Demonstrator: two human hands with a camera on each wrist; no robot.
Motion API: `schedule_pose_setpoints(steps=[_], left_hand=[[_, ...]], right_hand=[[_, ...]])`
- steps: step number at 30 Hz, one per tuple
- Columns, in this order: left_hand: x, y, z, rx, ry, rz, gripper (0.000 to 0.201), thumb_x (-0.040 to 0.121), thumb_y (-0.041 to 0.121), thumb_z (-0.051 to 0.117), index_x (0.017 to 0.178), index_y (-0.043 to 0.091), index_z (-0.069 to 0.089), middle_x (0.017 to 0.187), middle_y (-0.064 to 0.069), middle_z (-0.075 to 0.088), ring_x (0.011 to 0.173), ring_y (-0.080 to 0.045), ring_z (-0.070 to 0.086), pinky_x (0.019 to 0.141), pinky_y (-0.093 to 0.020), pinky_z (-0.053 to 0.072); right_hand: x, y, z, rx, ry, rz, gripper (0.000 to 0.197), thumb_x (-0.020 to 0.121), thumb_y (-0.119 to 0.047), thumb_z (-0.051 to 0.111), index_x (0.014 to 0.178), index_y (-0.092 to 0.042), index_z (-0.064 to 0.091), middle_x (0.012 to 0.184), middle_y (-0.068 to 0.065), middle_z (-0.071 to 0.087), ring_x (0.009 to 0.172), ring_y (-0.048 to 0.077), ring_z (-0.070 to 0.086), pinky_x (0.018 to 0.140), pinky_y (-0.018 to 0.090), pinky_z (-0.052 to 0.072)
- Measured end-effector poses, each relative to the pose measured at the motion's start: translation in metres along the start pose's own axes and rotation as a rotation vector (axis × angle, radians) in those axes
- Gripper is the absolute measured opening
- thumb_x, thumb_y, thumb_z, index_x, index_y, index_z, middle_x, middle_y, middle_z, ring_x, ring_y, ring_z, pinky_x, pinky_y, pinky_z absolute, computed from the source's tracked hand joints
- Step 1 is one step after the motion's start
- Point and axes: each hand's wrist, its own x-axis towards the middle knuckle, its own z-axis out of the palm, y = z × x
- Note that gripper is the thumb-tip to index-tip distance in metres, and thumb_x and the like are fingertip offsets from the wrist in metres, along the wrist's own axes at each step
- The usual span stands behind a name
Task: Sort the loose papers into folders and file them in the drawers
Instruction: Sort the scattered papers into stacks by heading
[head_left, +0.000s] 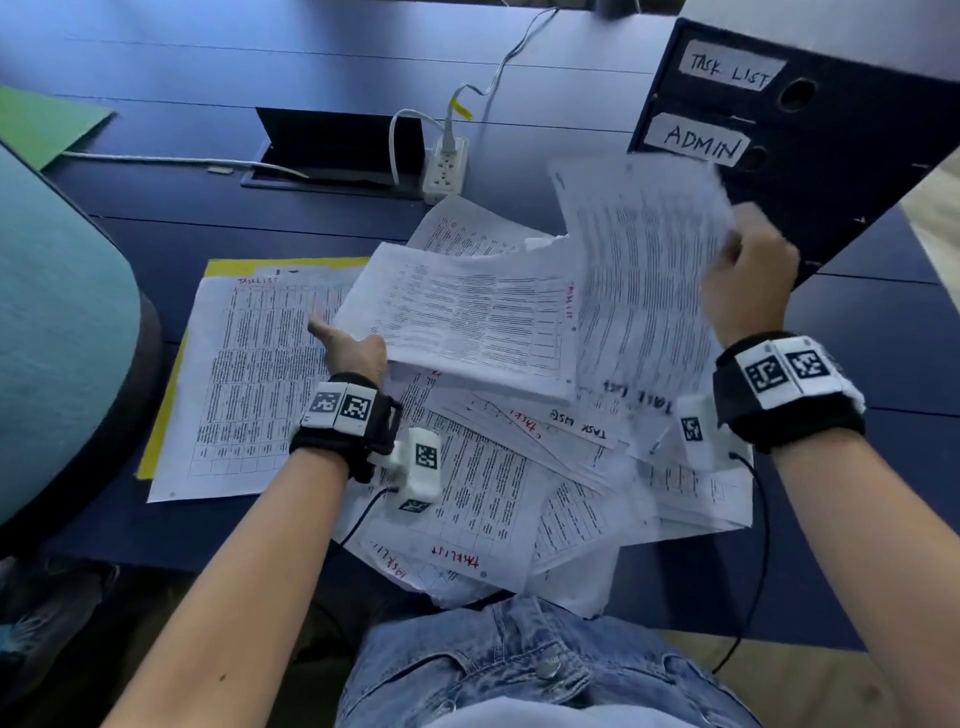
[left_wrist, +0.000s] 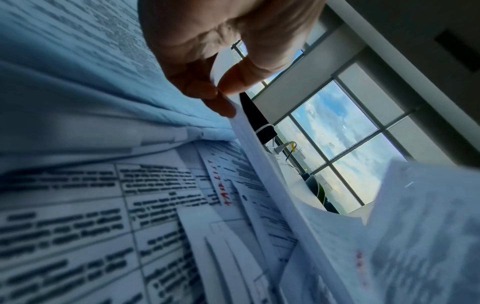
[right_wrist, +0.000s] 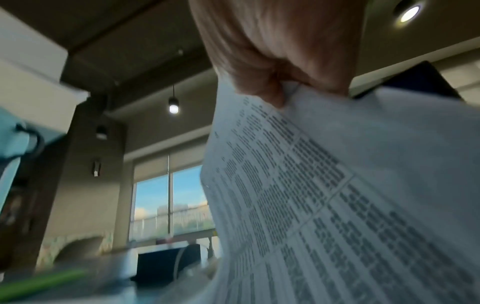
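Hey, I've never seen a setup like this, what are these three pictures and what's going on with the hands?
No machine here: a person wears three cameras, one on the head and one on each wrist.

The head picture looks down at a dark blue desk strewn with loose papers, a yellow folder and labelled drawers.

The left hand lifts a thick stack of sheets; its wrist picture shows fingers pinching the edge.

The right hand holds up a printed sheet, shown close in its wrist picture.

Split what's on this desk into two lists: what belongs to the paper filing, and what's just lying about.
Filing job:
loose papers
lifted sheet in right hand
paper stack in left hand
yellow folder
green folder
labelled drawers

Lying about:
power strip
white cable
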Motion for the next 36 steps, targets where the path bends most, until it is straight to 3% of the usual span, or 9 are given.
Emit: schedule_pose_setpoints(steps=[5,9,14,18,24,27,30,33,36], left_hand=[[0.001,0.003,-0.004,0.189,-0.050,0.024,0.043,0.091,-0.005,0.041,0.133,-0.005,0.034,0.134,-0.018,0.047,0.121,-0.031,0.048,0.087,-0.024,0.035],[0.007,0.002,-0.005,0.226,-0.106,0.057,0.039,0.090,-0.002,0.046,0.130,-0.004,0.043,0.127,-0.018,0.053,0.119,-0.031,0.051,0.090,-0.029,0.042],[0.010,0.000,0.009,0.016,-0.293,0.097,0.027,0.092,-0.003,0.044,0.117,-0.005,0.053,0.083,-0.001,0.057,0.074,-0.017,0.056,0.051,-0.013,0.046],[0.013,0.000,0.019,-0.117,-0.334,0.097,0.025,0.093,-0.002,0.044,0.079,0.012,0.060,0.079,-0.004,0.059,0.073,-0.019,0.054,0.068,-0.028,0.050],[0.008,0.012,0.027,-0.333,-0.402,0.097,0.036,0.086,-0.017,0.040,0.081,0.013,0.059,0.085,-0.005,0.063,0.083,-0.024,0.059,0.083,-0.040,0.052],[0.015,0.020,0.036,-0.383,-0.371,0.078,0.030,0.089,-0.009,0.046,0.076,0.013,0.060,0.081,-0.005,0.064,0.079,-0.023,0.058,0.082,-0.042,0.050],[0.018,0.030,0.049,-0.324,-0.429,0.022,0.021,0.099,0.017,0.042,0.085,0.011,0.057,0.078,-0.004,0.059,0.069,-0.018,0.054,0.074,-0.036,0.049],[0.016,0.036,0.058,0.010,-0.624,-0.094,0.033,0.096,0.038,0.045,0.095,0.007,0.054,0.079,-0.005,0.056,0.066,-0.017,0.053,0.063,-0.030,0.048],[0.010,0.028,0.066,0.347,-0.767,-0.104,0.024,0.094,0.019,0.053,0.071,0.013,0.048,0.067,-0.005,0.049,0.053,-0.013,0.051,0.045,-0.017,0.041]], right_hand=[[0.027,-0.034,-0.011,0.463,0.331,-0.071,0.034,0.080,0.001,0.023,0.071,-0.030,0.032,0.068,-0.012,0.036,0.058,-0.002,0.035,0.060,0.008,0.027],[0.031,-0.049,-0.013,0.496,0.374,-0.079,0.033,0.082,0.002,0.025,0.073,-0.028,0.035,0.070,-0.013,0.036,0.060,-0.005,0.038,0.063,0.007,0.028],[0.008,-0.055,0.018,0.211,-0.154,0.093,0.023,0.085,0.004,0.034,0.091,0.006,0.056,0.089,0.024,0.056,0.088,0.034,0.053,0.065,0.026,0.027],[-0.015,-0.036,0.067,0.159,-0.544,0.312,0.024,0.088,-0.003,0.040,0.068,-0.016,0.039,0.083,0.010,0.045,0.081,0.021,0.042,0.067,0.025,0.029],[-0.042,-0.014,0.087,0.506,-0.745,0.692,0.014,0.089,-0.004,0.048,0.076,-0.008,0.052,0.080,0.010,0.052,0.069,0.022,0.051,0.060,0.027,0.039],[-0.040,-0.009,0.080,0.557,-0.643,0.699,0.001,0.089,-0.003,0.054,0.089,-0.002,0.055,0.089,0.006,0.055,0.078,0.018,0.054,0.068,0.033,0.047],[-0.023,0.016,0.075,0.443,-0.380,0.672,0.026,0.088,-0.004,0.056,0.113,0.002,0.054,0.099,0.007,0.050,0.091,0.017,0.048,0.070,0.026,0.043],[-0.007,0.046,0.068,0.338,-0.215,0.726,0.016,0.084,-0.006,0.053,0.097,-0.004,0.062,0.089,0.007,0.053,0.084,0.019,0.049,0.068,0.029,0.042],[-0.003,0.072,0.062,0.223,-0.227,0.763,0.011,0.083,-0.001,0.046,0.082,-0.007,0.056,0.081,0.007,0.042,0.077,0.018,0.040,0.063,0.028,0.031]])
